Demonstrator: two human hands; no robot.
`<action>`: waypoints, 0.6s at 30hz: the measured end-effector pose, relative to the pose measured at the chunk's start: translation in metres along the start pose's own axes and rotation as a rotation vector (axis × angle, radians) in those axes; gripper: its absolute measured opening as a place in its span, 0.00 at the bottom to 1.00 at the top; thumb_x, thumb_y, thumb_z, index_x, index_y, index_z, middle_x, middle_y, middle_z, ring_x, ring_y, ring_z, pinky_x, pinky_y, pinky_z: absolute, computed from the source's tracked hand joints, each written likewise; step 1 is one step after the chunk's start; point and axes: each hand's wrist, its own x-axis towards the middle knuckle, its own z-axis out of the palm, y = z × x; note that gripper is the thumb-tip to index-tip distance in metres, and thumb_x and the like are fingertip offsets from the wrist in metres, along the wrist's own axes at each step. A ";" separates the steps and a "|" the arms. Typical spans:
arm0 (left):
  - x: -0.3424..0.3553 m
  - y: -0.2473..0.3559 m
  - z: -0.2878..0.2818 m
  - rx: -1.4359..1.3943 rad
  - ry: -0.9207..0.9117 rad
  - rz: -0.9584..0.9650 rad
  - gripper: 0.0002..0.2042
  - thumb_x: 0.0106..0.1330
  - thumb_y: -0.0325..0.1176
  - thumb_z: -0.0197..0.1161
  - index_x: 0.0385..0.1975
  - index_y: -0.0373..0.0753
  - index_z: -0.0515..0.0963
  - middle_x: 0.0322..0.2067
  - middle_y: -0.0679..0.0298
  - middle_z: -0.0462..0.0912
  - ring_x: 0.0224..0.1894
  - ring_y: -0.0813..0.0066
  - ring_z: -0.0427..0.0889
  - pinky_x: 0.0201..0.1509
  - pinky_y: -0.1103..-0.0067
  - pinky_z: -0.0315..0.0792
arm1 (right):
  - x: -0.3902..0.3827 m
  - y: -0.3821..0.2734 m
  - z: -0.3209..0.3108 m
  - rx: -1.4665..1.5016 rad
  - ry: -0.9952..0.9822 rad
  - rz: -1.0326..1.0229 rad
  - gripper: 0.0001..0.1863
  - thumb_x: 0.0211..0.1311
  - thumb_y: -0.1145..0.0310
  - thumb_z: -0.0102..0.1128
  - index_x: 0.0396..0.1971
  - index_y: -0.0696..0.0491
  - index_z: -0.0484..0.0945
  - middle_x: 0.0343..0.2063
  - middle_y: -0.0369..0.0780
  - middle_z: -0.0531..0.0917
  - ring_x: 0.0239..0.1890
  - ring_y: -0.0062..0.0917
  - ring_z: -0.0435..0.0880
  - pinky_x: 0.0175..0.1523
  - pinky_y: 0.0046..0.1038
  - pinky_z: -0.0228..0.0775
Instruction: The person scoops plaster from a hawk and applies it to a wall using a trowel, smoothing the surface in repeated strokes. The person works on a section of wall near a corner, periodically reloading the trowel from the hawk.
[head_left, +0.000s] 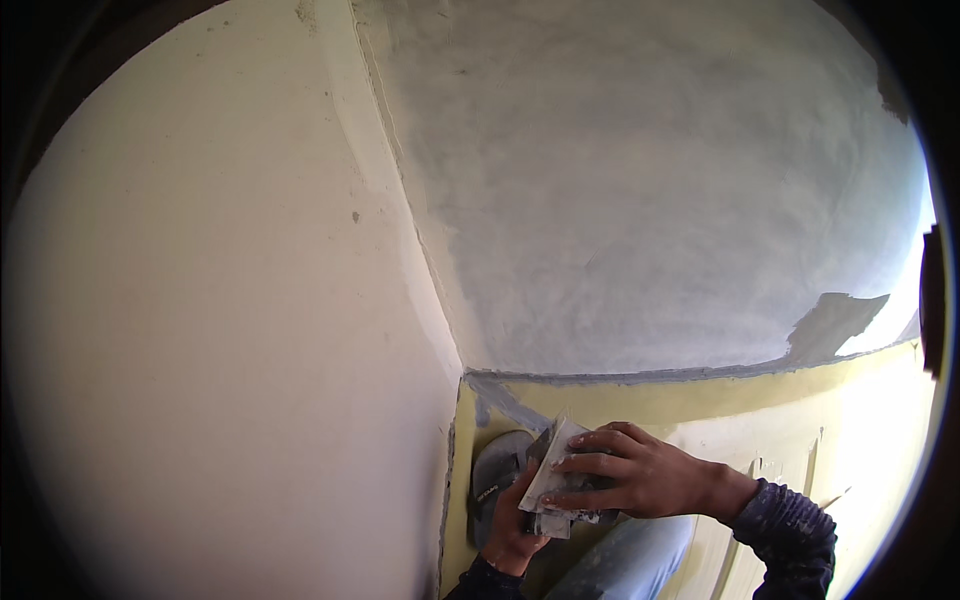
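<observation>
Low in the picture, my right hand (pixel 640 475) lies with fingers spread on a flat blade (pixel 553 462) smeared with white putty. My left hand (pixel 513 527) comes up from the lower edge and grips a second putty-coated blade (pixel 553 523) just beneath it. The two blades touch, and both hands are held close to the corner where the walls meet.
A cream wall (pixel 230 300) fills the left and a grey plastered wall (pixel 650 200) the right, meeting at a corner seam (pixel 425 260). Below lies a yellow surface (pixel 700 405) with white patches. A dark grey sandal (pixel 495 475) and my trouser leg (pixel 630 560) are beside the hands.
</observation>
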 end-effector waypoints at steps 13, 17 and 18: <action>0.006 -0.010 0.051 1.084 0.481 0.591 0.15 0.75 0.35 0.58 0.55 0.32 0.74 0.49 0.65 0.80 0.48 0.77 0.79 0.54 0.77 0.74 | -0.019 0.001 -0.056 -0.457 -0.061 0.285 0.25 0.64 0.64 0.61 0.62 0.31 0.74 0.58 0.33 0.74 0.64 0.31 0.69 0.66 0.38 0.67; 0.005 -0.013 0.056 1.250 0.528 0.850 0.17 0.74 0.37 0.59 0.54 0.30 0.74 0.48 0.62 0.80 0.46 0.74 0.79 0.53 0.76 0.73 | -0.010 -0.008 -0.032 -0.438 -0.115 0.107 0.26 0.66 0.63 0.58 0.64 0.34 0.71 0.55 0.34 0.75 0.60 0.28 0.71 0.59 0.35 0.71; 0.003 -0.013 0.057 1.254 0.550 0.945 0.18 0.74 0.38 0.60 0.54 0.29 0.73 0.48 0.61 0.80 0.46 0.73 0.79 0.54 0.76 0.73 | -0.012 -0.012 -0.026 -0.432 -0.136 0.078 0.26 0.65 0.63 0.58 0.63 0.36 0.70 0.54 0.34 0.75 0.57 0.27 0.73 0.55 0.34 0.72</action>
